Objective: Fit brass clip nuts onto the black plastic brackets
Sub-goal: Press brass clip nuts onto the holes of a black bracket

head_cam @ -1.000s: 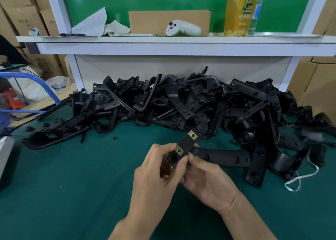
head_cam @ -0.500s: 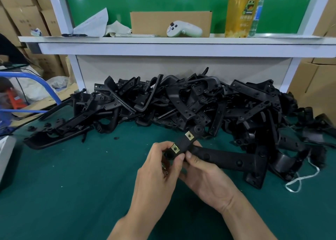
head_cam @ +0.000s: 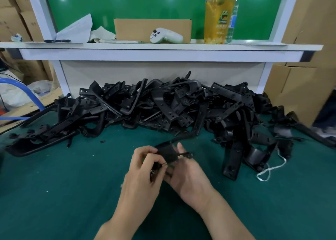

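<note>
Both hands hold one black plastic bracket (head_cam: 168,151) above the green mat. My right hand (head_cam: 185,174) cradles it from below, fingers curled round its underside, one fingertip showing behind its top edge. My left hand (head_cam: 145,169) pinches its near end between thumb and fingers. A brass clip nut (head_cam: 181,155) shows edge-on at the bracket's right side; the bracket is blurred, and any other nut is hidden. A large heap of black brackets (head_cam: 163,105) lies across the back of the mat.
The green mat (head_cam: 63,185) covers the table. A white shelf (head_cam: 163,46) above the heap carries a cardboard box (head_cam: 152,29), a white controller (head_cam: 166,36) and a yellow drink bag (head_cam: 219,18). Cardboard boxes (head_cam: 298,87) stand at right. A white cord (head_cam: 272,169) lies by the heap.
The bracket has been turned over in my hands, so its two brass nuts no longer face up; its long arm has swung away from the right. The hands stay in the same place.
</note>
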`<state>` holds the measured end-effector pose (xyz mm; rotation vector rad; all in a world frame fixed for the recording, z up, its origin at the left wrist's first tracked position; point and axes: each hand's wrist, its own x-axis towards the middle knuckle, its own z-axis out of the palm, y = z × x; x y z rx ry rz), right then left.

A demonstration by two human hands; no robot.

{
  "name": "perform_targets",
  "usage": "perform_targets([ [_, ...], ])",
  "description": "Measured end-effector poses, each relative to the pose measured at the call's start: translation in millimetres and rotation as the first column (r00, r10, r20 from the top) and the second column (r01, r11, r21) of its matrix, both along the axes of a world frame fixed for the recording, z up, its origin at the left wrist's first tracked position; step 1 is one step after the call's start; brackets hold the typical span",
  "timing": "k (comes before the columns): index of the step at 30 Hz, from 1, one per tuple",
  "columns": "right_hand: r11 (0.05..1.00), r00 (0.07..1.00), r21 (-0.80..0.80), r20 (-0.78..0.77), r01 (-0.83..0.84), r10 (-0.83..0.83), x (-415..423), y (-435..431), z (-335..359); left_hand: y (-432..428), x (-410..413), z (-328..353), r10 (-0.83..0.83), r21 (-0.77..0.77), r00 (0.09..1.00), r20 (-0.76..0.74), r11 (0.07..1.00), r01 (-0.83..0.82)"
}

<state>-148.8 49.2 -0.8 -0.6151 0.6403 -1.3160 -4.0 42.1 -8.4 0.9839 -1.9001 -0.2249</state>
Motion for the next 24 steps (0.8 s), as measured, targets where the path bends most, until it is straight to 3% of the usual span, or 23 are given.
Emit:
perform_targets([
  [5,1.0,1.0,0.013,0.022,-0.022,0.021,-4,26,6,20,-3,-1,0.001,0.02,1.0,0.023,1.0,-0.001],
  [10,0.999,0.988,-0.023,0.15,-0.032,0.035,-6,64,10,54,-12,7,0.02,-0.147,1.0,0.003,0.989,-0.019],
  [15,0.993,0.98,0.04,0.163,0.114,-0.119,2,87,11,77,-13,4,0.04,-0.336,0.999,0.019,0.941,-0.032],
  [24,0.974,0.96,0.059,0.17,0.217,-0.224,6,114,13,99,-17,12,-0.096,-0.283,0.995,0.003,0.955,0.093],
])
